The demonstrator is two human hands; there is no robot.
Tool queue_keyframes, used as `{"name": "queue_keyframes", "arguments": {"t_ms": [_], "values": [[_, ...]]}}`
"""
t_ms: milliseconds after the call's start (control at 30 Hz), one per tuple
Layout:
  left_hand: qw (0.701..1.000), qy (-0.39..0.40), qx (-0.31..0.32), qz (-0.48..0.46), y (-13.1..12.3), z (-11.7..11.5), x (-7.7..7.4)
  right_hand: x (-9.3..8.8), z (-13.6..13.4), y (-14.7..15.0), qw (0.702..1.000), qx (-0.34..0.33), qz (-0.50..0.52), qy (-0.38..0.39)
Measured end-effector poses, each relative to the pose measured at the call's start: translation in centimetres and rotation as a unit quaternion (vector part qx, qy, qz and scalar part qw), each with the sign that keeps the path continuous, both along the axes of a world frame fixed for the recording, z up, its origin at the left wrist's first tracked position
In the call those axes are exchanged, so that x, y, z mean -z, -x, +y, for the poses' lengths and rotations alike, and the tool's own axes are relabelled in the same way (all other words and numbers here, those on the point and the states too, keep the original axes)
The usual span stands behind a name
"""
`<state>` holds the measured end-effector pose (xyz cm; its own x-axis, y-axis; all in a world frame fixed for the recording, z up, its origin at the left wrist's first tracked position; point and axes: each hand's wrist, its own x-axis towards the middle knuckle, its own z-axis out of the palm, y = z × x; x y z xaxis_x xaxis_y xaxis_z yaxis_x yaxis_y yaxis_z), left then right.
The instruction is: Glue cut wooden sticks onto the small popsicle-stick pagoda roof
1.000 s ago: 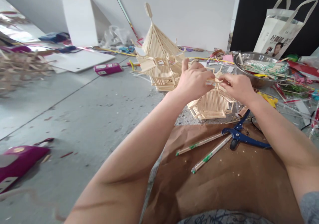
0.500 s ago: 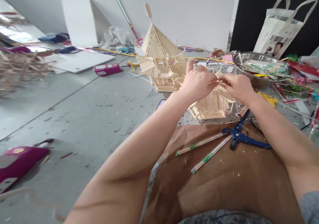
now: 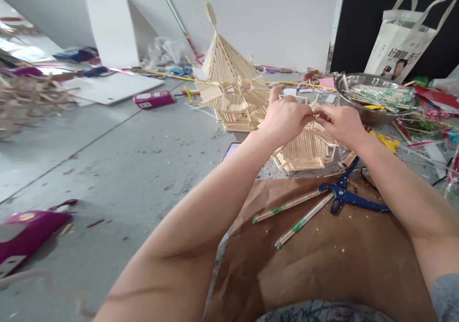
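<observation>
A low structure of pale wooden sticks (image 3: 304, 146) stands at the far edge of the brown paper. Over its upper part my left hand (image 3: 287, 116) and my right hand (image 3: 340, 123) meet, fingertips pinched and nearly touching. What sits between the fingers is too small and hidden to make out. Behind and to the left rises a taller stick tower (image 3: 231, 69) with a pointed roof, partly covered by my left hand. Blue cutting pliers (image 3: 346, 195) lie on the paper, nearer than my hands. Two green-marked stick bundles (image 3: 301, 220) lie beside them, pointing left.
A metal bowl (image 3: 376, 116) holding packets of sticks stands on the right, with a white tote bag (image 3: 398, 45) behind it. Purple devices (image 3: 154, 99) lie on the grey floor at left. A yellow tool (image 3: 385, 142) is beyond my right forearm; brown paper (image 3: 315, 274) spreads before me.
The view has shifted very slightly. Both hands keep their pinch above the low stick structure, and nothing else has visibly moved.
</observation>
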<state>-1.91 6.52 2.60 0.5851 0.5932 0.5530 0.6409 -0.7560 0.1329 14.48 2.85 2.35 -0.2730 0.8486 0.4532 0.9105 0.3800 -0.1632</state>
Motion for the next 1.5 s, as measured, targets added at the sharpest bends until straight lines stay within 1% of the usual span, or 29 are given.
{"name": "queue_keyframes", "arguments": {"t_ms": [100, 167, 233, 333, 400, 433, 500, 567, 600, 633, 700, 733, 767, 800, 867, 1000, 1100, 1167, 1233, 1267, 1300, 1333, 1367, 1400, 1433, 1500], "values": [[1.000, -0.008, -0.001, 0.002, 0.0, 0.2, 0.0, -0.1, -0.1, -0.2, 1.000, -0.002, 0.005, -0.008], [1.000, -0.025, -0.001, -0.004, 0.0, 0.1, -0.2, -0.4, -0.6, -0.8, 0.999, -0.010, 0.020, -0.041], [0.998, -0.054, 0.000, -0.021, 0.1, -0.4, -0.5, -0.8, -1.7, -1.7, 0.995, -0.014, 0.044, -0.092], [0.991, -0.104, 0.028, -0.079, 0.4, -2.3, -1.2, -1.1, -4.3, -3.7, 0.984, 0.014, 0.090, -0.150], [0.985, -0.111, 0.057, -0.118, 0.5, -4.2, -1.4, -0.5, -6.4, -5.0, 0.980, 0.048, 0.124, -0.151], [0.983, -0.106, 0.069, -0.130, 0.4, -5.3, -1.3, 0.1, -7.3, -5.6, 0.979, 0.063, 0.142, -0.132], [0.981, -0.080, 0.096, -0.145, 0.2, -7.5, -0.8, 1.6, -9.1, -6.4, 0.983, 0.088, 0.155, -0.048], [0.978, -0.036, 0.130, -0.158, -0.1, -9.6, 0.1, 3.2, -10.5, -6.7, 0.986, 0.106, 0.109, 0.063], [0.977, -0.005, 0.132, -0.167, -0.3, -10.4, 0.7, 4.0, -11.1, -6.8, 0.984, 0.104, 0.068, 0.124], [0.975, 0.030, 0.132, -0.175, -0.4, -11.2, 1.2, 4.6, -11.6, -6.8, 0.977, 0.097, 0.023, 0.187], [0.968, 0.103, 0.120, -0.195, -0.5, -12.1, 2.3, 5.6, -12.6, -6.7, 0.949, 0.085, -0.061, 0.298], [0.962, 0.139, 0.115, -0.204, -0.4, -12.5, 2.8, 5.9, -13.0, -6.6, 0.935, 0.083, -0.094, 0.333], [0.955, 0.172, 0.109, -0.214, -0.4, -12.7, 3.2, 6.2, -13.3, -6.5, 0.925, 0.083, -0.119, 0.351], [0.947, 0.203, 0.102, -0.226, -0.3, -12.8, 3.6, 6.4, -13.6, -6.5, 0.922, 0.083, -0.137, 0.352], [0.933, 0.239, 0.079, -0.256, -0.2, -13.1, 4.3, 6.7, -13.8, -6.5, 0.928, 0.077, -0.153, 0.331], [0.907, 0.268, 0.032, -0.324, -0.3, -13.7, 5.6, 7.0, -13.5, -6.8, 0.945, 0.073, -0.110, 0.300], [0.870, 0.309, 0.025, -0.383, -0.7, -14.3, 6.8, 6.8, -13.4, -7.6, 0.958, 0.085, -0.040, 0.270], [0.847, 0.333, 0.021, -0.414, -0.9, -14.5, 7.7, 6.5, -13.4, -8.4, 0.968, 0.093, 0.025, 0.230], [0.835, 0.347, 0.015, -0.427, -1.1, -14.6, 8.5, 6.2, -13.5, -9.3, 0.974, 0.113, 0.099, 0.170], [0.834, 0.345, 0.017, -0.430, -1.2, -14.6, 8.8, 6.0, -13.5, -9.7, 0.972, 0.125, 0.141, 0.143], [0.837, 0.339, 0.024, -0.429, -1.3, -14.6, 9.0, 6.0, -13.5, -9.9, 0.964, 0.132, 0.193, 0.124], [0.841, 0.333, 0.038, -0.425, -1.3, -14.6, 9.2, 5.9, -13.5, -10.1, 0.951, 0.134, 0.255, 0.116], [0.845, 0.327, 0.055, -0.420, -1.3, -14.6, 9.4, 5.9, -13.5, -10.2, 0.928, 0.128, 0.328, 0.121], [0.848, 0.325, 0.073, -0.411, -1.3, -14.6, 9.4, 6.0, -13.5, -10.1, 0.896, 0.111, 0.406, 0.138], [0.850, 0.329, 0.089, -0.400, -1.2, -14.7, 9.5, 6.1, -13.6, -9.9, 0.859, 0.083, 0.479, 0.164], [0.850, 0.351, 0.108, -0.378, -1.2, -14.8, 9.5, 6.2, -13.7, -9.4, 0.784, 0.016, 0.580, 0.220]]}}
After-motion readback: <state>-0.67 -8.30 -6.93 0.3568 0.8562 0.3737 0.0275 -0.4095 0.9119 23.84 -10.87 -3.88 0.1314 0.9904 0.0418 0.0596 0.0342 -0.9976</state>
